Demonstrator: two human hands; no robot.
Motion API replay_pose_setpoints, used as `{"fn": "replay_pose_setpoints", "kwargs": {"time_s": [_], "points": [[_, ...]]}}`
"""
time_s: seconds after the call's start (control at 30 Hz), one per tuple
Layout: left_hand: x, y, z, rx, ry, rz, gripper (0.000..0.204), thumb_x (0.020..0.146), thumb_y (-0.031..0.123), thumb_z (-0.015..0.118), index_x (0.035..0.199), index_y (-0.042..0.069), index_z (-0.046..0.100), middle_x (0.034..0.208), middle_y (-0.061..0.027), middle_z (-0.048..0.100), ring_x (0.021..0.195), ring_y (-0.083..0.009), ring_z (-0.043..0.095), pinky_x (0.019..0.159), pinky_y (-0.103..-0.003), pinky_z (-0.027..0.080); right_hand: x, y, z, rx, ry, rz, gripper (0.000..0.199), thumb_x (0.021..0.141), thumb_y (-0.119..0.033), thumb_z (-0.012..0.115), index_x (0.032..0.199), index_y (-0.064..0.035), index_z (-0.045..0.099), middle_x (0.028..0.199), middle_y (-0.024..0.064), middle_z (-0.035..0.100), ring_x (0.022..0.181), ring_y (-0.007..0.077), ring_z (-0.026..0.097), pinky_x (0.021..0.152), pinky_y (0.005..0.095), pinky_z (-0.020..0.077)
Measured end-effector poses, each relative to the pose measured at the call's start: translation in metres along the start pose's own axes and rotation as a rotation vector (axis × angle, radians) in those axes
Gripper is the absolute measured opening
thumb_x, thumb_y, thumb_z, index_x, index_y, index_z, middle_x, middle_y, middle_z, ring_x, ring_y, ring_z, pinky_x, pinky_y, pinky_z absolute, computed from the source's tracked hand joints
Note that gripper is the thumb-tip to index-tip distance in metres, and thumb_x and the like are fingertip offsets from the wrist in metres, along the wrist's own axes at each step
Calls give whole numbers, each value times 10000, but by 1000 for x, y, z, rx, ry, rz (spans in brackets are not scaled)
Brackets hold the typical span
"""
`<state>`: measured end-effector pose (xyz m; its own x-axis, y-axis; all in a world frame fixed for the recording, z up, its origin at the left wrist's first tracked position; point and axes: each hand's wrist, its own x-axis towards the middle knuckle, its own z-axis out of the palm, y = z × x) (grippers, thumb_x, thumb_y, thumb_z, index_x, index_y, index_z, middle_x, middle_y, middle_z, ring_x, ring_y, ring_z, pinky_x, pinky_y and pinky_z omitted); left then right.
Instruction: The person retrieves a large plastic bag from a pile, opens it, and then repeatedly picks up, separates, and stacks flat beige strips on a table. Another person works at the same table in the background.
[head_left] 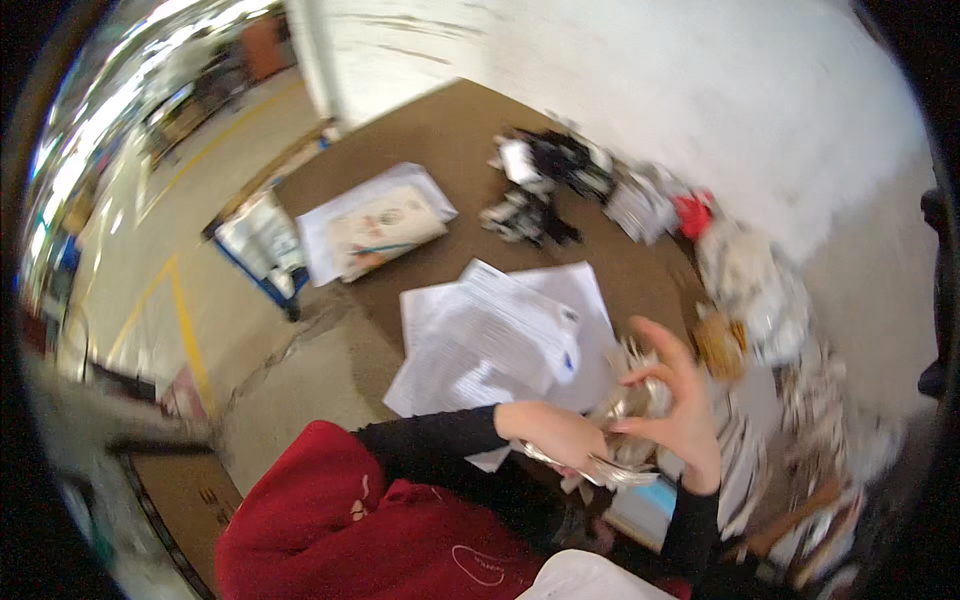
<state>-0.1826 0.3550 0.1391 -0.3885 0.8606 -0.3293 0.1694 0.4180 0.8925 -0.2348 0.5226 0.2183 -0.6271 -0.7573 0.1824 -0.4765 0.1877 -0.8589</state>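
Both hands meet over the lap, the left hand [556,432] closed around a crinkled silvery wrapper [622,440] while the right hand [672,405] pinches its top, fingers fanned, above the loose papers [500,340].

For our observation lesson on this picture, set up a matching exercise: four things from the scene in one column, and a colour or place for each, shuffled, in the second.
Things:
1. Paper sheets
2. Crumpled shiny wrapper
3. Small item by the wall
4. Garment in the lap

Descriptions:
A. Dark red, at the bottom edge
B. White, spread on the brown mat
C. Bright red, among the clutter at the far right
D. Silvery, between the left hand and right hand

Pairs: 1-B, 2-D, 3-C, 4-A
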Motion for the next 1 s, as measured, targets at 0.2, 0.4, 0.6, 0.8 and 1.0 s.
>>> {"fn": "replay_pose_setpoints", "kwargs": {"time_s": [0.2,0.4,0.6,0.8,1.0], "points": [[38,-76,9,-398,535,636,360,946,282,495,1148,-2,588,1219,-83,606,758,-107,578,640,-282,485,-30,-30,10,-63,-234,-479,696,681,-228,850,1273,-48,532,1315,142,550,1051,273,589,854,359,461],[-16,25,-22,-847,943,425,396,1013,248,414,1290,-26,486,1308,-84,571,736,-66,540,654,-190,439,-33,3,32,792,1159,-261,740,851,-316,688,1440,-49,328,1410,97,472,1179,230,537,955,387,451],[-7,3,-11,-503,730,276,285,986,292,499,991,28,604,821,-23,628,685,-91,561,621,-247,451,-40,51,72,1167,576,199,872,794,-457,697,1458,-63,291,1465,139,375,1277,224,427,1069,396,347],[-24,14,-23,-10,-35,-147,389,948,343,513,817,-2,635,675,-83,639,568,-154,591,559,-312,471,-41,35,42,683,415,140,942,654,-371,836,1413,-41,387,1285,141,562,1047,214,599,1071,437,337],[-21,-12,-27,-341,384,-132,362,946,312,488,1057,16,663,860,-94,703,697,-165,647,645,-318,500,-55,3,42,-5,151,-259,216,770,-193,758,950,-78,724,769,45,697,774,165,680,1088,485,321]]}}
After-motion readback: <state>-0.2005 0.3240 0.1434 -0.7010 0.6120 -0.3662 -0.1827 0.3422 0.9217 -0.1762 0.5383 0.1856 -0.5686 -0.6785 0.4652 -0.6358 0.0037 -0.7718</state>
